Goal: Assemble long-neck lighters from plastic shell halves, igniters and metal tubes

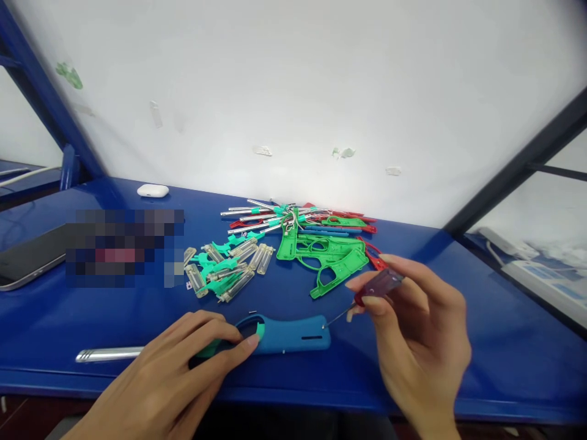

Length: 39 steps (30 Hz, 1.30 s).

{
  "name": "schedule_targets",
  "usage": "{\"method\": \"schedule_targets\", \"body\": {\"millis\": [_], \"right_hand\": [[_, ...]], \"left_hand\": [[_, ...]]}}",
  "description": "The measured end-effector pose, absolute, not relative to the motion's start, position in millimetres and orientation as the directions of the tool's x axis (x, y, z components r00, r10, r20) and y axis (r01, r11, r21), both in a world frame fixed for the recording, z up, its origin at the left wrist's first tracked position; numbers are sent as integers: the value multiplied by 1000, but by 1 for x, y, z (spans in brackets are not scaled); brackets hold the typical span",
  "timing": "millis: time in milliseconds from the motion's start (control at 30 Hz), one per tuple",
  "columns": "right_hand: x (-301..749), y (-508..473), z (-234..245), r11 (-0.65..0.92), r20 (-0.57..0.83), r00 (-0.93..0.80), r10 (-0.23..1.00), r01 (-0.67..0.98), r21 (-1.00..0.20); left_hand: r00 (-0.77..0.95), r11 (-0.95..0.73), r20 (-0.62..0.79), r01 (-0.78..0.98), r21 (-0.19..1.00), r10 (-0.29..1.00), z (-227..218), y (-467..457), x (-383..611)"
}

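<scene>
A blue plastic lighter body [288, 334] with a long metal nozzle [107, 354] lies on the blue table [481, 330] near its front edge. My left hand [183, 373] presses down on its trigger end, fingers curled over the green trigger. My right hand [422, 336] pinches a small screwdriver [378, 286] with a dark red handle. Its thin tip touches the right end of the lighter body.
Behind lie green casing halves [328, 256], red and blue casings with metal tubes [293, 217], and several clear fuel cartridges with green parts [229, 269]. A white earbud case [153, 190] and a phone [27, 260] are at the left. A white wall stands behind.
</scene>
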State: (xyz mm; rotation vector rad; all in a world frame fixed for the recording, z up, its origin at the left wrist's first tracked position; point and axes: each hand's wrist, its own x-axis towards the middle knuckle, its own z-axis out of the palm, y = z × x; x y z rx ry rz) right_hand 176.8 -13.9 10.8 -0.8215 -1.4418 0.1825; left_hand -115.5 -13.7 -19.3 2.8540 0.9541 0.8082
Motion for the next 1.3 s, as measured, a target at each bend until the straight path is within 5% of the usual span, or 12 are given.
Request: {"method": "schedule_targets", "body": {"millis": [600, 933, 1300], "right_hand": [[175, -9, 9, 558, 749, 320, 580, 513, -652], [176, -24, 0, 739, 879, 85, 469, 508, -444], [176, -21, 6, 756, 850, 15, 527, 449, -477]], "left_hand": [[673, -804, 464, 569, 172, 576, -19, -14, -116], [670, -801, 468, 575, 164, 577, -19, -14, -116], [666, -805, 478, 566, 177, 573, -20, -14, -116]]}}
